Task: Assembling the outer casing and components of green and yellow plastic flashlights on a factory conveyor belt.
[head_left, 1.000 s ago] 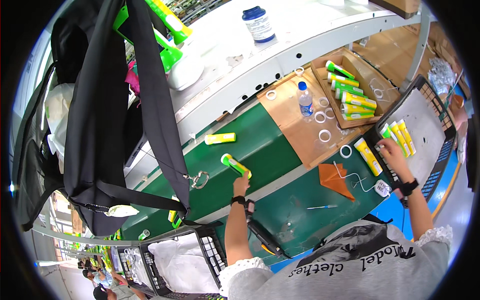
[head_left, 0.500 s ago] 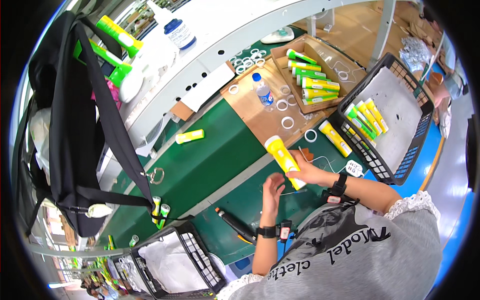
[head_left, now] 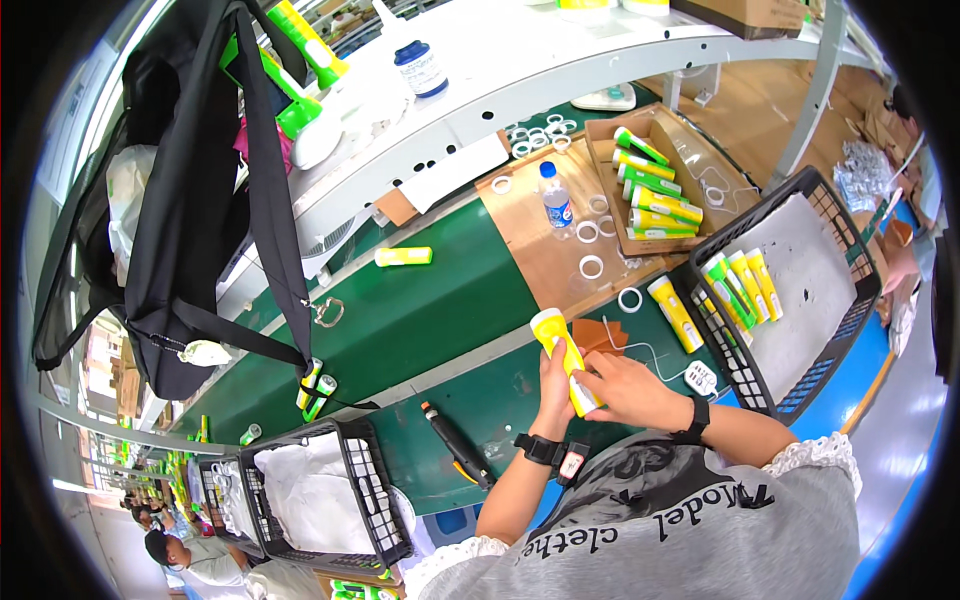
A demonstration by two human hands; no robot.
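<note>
Left of the far-right basket [head_left: 741, 369], left hand [head_left: 556, 392] and right hand [head_left: 627, 389] are clasping a yellow tube [head_left: 572, 367]. Looking light, rigid and slick, it's inviting mid-length holds.

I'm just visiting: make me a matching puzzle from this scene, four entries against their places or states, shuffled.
1. Left hand and right hand
2. Blue-capped bottle
3. Black handheld tool
4. Blue jar

A. On the white shelf
B. On the green table
C. Touching one yellow torch
D. On the wooden board

Pairs: 1-C, 2-D, 3-B, 4-A
</note>
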